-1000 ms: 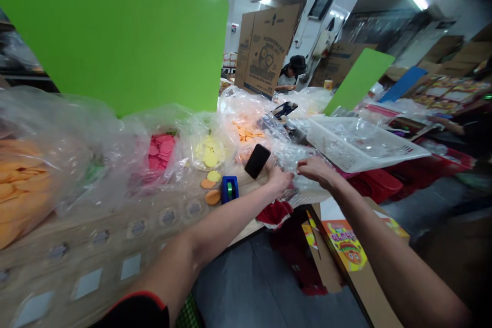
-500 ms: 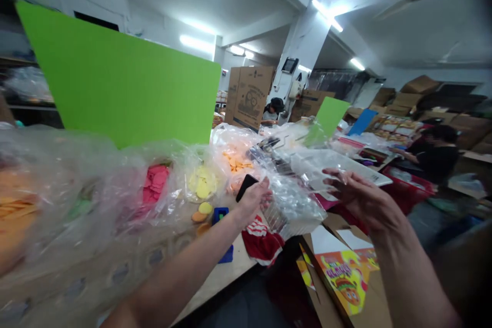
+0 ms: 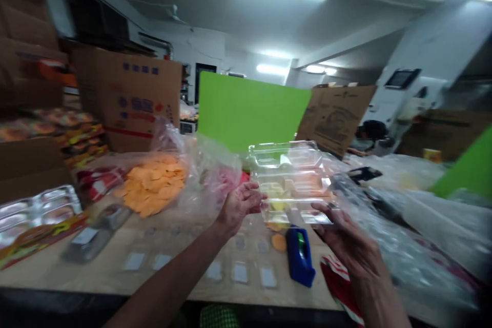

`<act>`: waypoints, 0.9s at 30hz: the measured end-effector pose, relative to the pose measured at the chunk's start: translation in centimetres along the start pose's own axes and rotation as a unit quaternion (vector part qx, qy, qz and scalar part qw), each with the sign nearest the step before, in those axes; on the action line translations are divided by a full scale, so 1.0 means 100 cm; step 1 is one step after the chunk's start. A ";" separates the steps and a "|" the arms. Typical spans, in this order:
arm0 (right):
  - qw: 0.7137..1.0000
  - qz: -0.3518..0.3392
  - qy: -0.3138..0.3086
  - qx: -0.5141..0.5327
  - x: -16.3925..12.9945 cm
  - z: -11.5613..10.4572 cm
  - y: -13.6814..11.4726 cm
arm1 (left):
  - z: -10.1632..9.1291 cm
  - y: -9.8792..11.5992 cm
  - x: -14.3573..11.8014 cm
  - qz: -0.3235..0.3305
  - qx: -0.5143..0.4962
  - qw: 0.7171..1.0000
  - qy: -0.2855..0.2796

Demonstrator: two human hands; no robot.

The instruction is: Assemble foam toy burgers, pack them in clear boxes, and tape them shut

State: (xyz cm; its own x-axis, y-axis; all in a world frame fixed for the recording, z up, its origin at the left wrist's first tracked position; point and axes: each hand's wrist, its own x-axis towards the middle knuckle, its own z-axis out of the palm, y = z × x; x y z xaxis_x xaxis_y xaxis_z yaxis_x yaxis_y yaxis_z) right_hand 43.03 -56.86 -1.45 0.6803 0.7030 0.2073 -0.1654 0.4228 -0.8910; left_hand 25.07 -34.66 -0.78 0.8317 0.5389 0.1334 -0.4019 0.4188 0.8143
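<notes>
A clear plastic tray (image 3: 291,183) with several moulded compartments is held up above the table. My left hand (image 3: 241,205) grips its left edge, fingers closed on the rim. On the lower right corner, my right hand (image 3: 340,230) pinches the same tray. Below it on the table stands a blue tape dispenser (image 3: 301,256) with a green roll. An orange disc (image 3: 279,242) lies just left of the dispenser. Under my right forearm is a red and white cloth (image 3: 340,282), partly covered.
Orange flat pieces (image 3: 156,182) spill from a plastic bag on the left. Several white cards (image 3: 240,272) in clear packs line the table front. Clear trays (image 3: 369,230) are heaped at right. A green panel (image 3: 249,113) and a cardboard box (image 3: 334,118) stand behind; a person (image 3: 372,133) sits beyond.
My view has swung left. Both hands were apart without the tray; now they hold the clear tray between them, over the table.
</notes>
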 end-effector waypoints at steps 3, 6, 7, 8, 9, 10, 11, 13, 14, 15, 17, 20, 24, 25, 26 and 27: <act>0.996 0.035 -0.081 -0.007 0.024 0.047 0.025 | -0.050 0.030 -0.026 0.058 0.016 0.995 0.074; 0.986 0.075 -0.145 -0.018 0.041 0.098 0.046 | -0.101 0.060 -0.051 0.105 0.023 0.984 0.140; 0.982 0.090 -0.164 -0.020 0.045 0.117 0.052 | -0.116 0.070 -0.059 0.119 0.023 0.980 0.158; 0.978 0.102 -0.180 -0.020 0.049 0.137 0.059 | -0.131 0.080 -0.066 0.135 0.021 0.975 0.176; 0.974 0.114 -0.195 -0.017 0.052 0.159 0.067 | -0.145 0.089 -0.073 0.153 0.017 0.969 0.193; 0.970 0.123 -0.209 -0.011 0.055 0.182 0.076 | -0.156 0.098 -0.080 0.172 0.013 0.962 0.210; 0.966 0.133 -0.221 -0.003 0.057 0.206 0.086 | -0.166 0.105 -0.086 0.190 0.009 0.955 0.229; 0.958 0.156 -0.241 0.017 0.063 0.256 0.111 | -0.181 0.116 -0.096 0.218 0.001 0.941 0.260; 0.953 0.169 -0.249 0.029 0.066 0.281 0.125 | -0.187 0.119 -0.102 0.230 -0.002 0.935 0.271; 0.949 0.182 -0.253 0.044 0.069 0.305 0.139 | -0.192 0.121 -0.108 0.239 -0.002 0.930 0.279; 0.942 0.200 -0.259 0.077 0.077 0.348 0.162 | -0.204 0.126 -0.124 0.245 0.003 0.927 0.283; 0.932 0.207 -0.278 0.104 0.091 0.387 0.173 | -0.234 0.143 -0.156 0.231 -0.005 0.936 0.265; 0.913 0.243 -0.328 0.012 0.112 0.394 0.155 | -0.285 0.186 -0.210 0.326 -0.020 0.857 0.399; 0.899 0.258 -0.352 -0.029 0.118 0.394 0.153 | -0.292 0.196 -0.223 0.346 0.005 0.832 0.434; 0.884 0.264 -0.380 -0.067 0.124 0.395 0.153 | -0.296 0.202 -0.236 0.347 0.042 0.824 0.446; 0.869 0.265 -0.405 -0.103 0.129 0.398 0.155 | -0.297 0.205 -0.246 0.328 0.087 0.835 0.434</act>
State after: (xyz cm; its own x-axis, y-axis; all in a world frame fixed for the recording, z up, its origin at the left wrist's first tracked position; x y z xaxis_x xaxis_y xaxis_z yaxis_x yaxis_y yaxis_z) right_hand 20.80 -18.45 3.48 -0.1915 0.9751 -0.1118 -0.1138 -0.1352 -0.9843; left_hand -14.99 -17.58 -4.15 -0.1663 0.9686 0.1848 -0.5378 -0.2462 0.8063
